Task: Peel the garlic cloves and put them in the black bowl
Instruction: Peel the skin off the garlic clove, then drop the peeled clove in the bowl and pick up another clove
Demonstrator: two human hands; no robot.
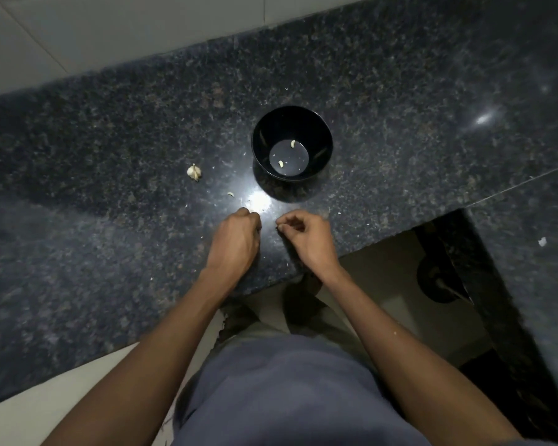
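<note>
Round black plastic bowl [292,143] on the dark speckled granite counter [400,91] holds two pale peeled garlic cloves [292,143]. Partial white garlic bulb [194,172] sits left of bowl, one loose clove [230,194] just near-left of it. Left hand [236,238] and right hand [303,235], both near side of bowl, fingers curled; whether either pinches a clove, can't tell. Advice: split skin at root end, peel over counter, keep flakes out of bowl.
</note>
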